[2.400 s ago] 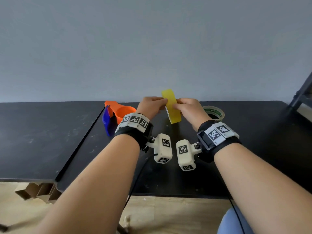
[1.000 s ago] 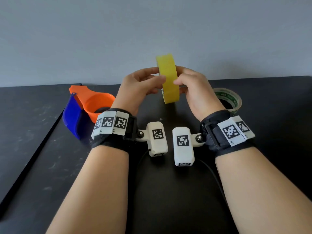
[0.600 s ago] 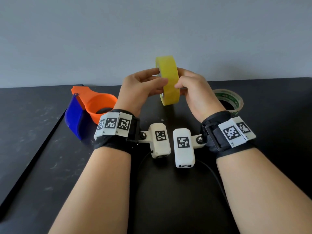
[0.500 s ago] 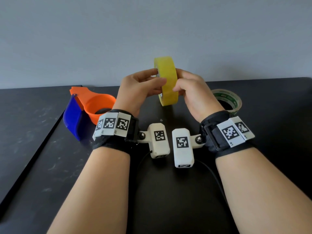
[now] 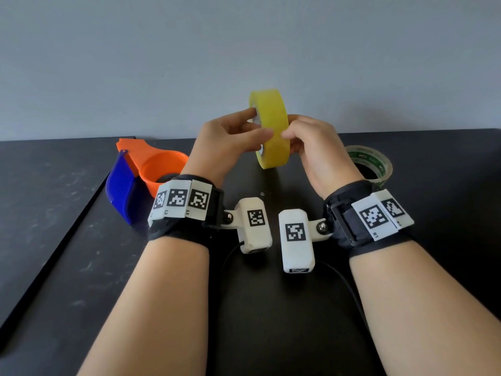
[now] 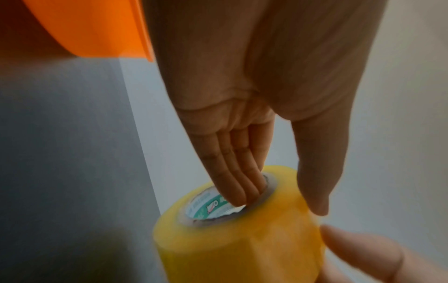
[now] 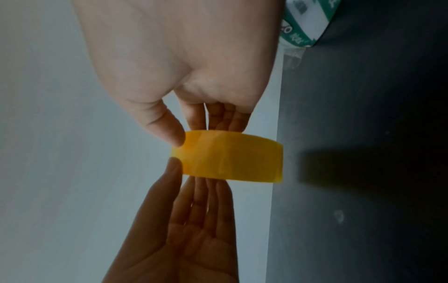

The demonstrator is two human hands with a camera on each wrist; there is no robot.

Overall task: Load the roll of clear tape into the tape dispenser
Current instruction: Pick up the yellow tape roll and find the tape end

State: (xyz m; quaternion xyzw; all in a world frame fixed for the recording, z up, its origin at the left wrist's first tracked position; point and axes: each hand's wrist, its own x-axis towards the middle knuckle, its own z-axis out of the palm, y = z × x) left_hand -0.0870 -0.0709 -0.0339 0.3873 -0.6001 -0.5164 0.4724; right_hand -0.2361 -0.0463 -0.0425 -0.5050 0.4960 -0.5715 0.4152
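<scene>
The roll of clear tape (image 5: 271, 131), yellowish in bulk, was held on edge in the air above the middle of the bench (image 5: 271, 321), its core axis running left to right between the two hands. The left hand (image 5: 225, 147) formed one grip, clamped on the roll: its fingers (image 6: 237, 183) reached into the cardboard core while the thumb lay on the outer winding. The right hand (image 5: 317, 150) clamped the opposite face likewise, thumb (image 7: 167, 126) on the winding beside the left thumb and its fingers behind the roll. The tape dispenser (image 5: 146, 172), orange with a blue guard, lay toward the left part of the bench near the far edge, just beyond the left wrist and well apart from the roll; its round cup seemed to open upward. So the left hand was the nearer one, and the roll would probably need carrying leftward and turning flat to drop in. A second tape roll (image 5: 371, 164) with green print lay flat beyond the right wrist.
</scene>
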